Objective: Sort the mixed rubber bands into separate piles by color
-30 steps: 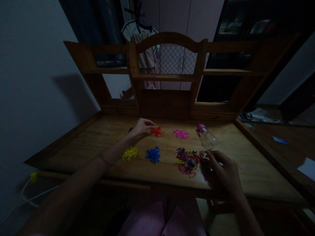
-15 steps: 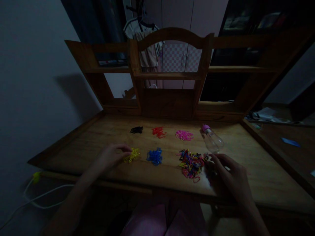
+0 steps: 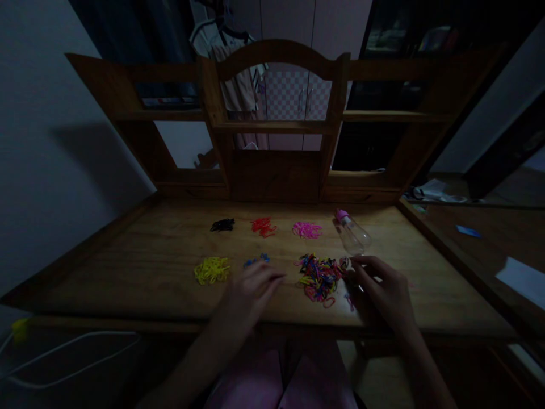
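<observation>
On the wooden desk (image 3: 140, 267) lie small heaps of elastic bands sorted by colour: black (image 3: 222, 225), red (image 3: 263, 227), pink (image 3: 307, 230), yellow (image 3: 211, 270) and blue (image 3: 256, 261). A mixed heap (image 3: 319, 276) lies in front. My left hand (image 3: 251, 292) hovers over the blue heap, covering most of it, fingers loosely stretched toward the mixed heap. My right hand (image 3: 383, 289) rests at the mixed heap's right edge, fingertips curled at the bands; what they pinch is too small to make out.
A clear bottle with a pink cap (image 3: 349, 233) lies behind the right hand. The desk's wooden shelf unit (image 3: 275, 130) stands at the back. White cables (image 3: 63, 358) hang lower left. Papers (image 3: 522, 281) lie on a side surface at right.
My left hand went from the red heap to the yellow heap, and now hangs over the blue heap. My right hand has stayed at the mixed heap's edge.
</observation>
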`<state>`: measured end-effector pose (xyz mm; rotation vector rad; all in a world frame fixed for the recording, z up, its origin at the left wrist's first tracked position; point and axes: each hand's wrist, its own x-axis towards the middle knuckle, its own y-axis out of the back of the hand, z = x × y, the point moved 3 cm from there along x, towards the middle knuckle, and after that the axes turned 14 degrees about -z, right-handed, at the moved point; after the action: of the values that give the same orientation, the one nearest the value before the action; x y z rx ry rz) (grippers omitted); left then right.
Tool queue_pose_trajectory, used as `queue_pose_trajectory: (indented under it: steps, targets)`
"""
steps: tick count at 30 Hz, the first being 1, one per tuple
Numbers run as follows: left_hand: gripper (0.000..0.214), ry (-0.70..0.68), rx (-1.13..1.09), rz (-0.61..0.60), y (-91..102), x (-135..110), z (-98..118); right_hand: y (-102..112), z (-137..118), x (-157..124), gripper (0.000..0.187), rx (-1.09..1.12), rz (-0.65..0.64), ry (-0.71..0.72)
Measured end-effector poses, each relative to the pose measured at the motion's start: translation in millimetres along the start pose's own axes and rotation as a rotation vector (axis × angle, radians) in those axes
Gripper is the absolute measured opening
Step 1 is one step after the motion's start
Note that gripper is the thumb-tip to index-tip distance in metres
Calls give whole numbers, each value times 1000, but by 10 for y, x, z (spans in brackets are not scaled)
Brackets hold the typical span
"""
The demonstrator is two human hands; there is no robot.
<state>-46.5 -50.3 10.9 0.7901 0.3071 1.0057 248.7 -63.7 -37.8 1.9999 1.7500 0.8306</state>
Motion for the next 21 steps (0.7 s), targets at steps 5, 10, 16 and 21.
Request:
queue_pose_trajectory:
  steps: [5,10,16,21]
  targets:
    - [17,-26,-94,-154,-570,172,150,13,-13,-3,20,11,16,-10]
    - [22,-50,-158,-158,-768,142,114,13,-18,-2,23,32,6,-34]
    - [31,-110,-197,-173,-821,156,107,17,-5,-3,21,47,30,-33]
    - [28,-123,-160,-143,-751,128,150,16,-3,-3,21,50,29,-31]
